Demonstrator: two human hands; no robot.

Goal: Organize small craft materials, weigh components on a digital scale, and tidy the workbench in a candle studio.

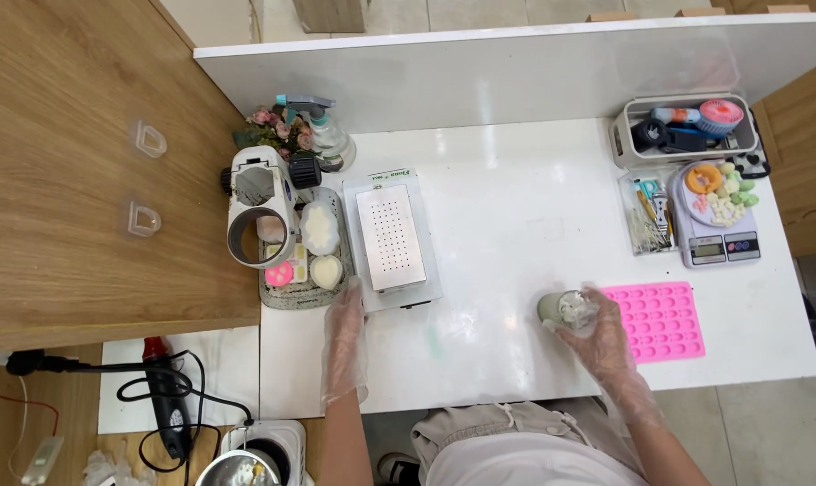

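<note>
Right hand (606,342), in a clear glove, grips a small grey-green cup (556,308) at the near right of the white table (516,207), just left of the pink silicone mould (660,319). Cup is tilted, mouth facing up and right. Mould's long axis runs left-right. Left hand (345,337), also gloved, lies flat and released, fingertips at the near edge of the perforated metal plate (392,236), whose long axis runs near-far. Open room mid-table. Scale (716,216) sits far right.
</note>
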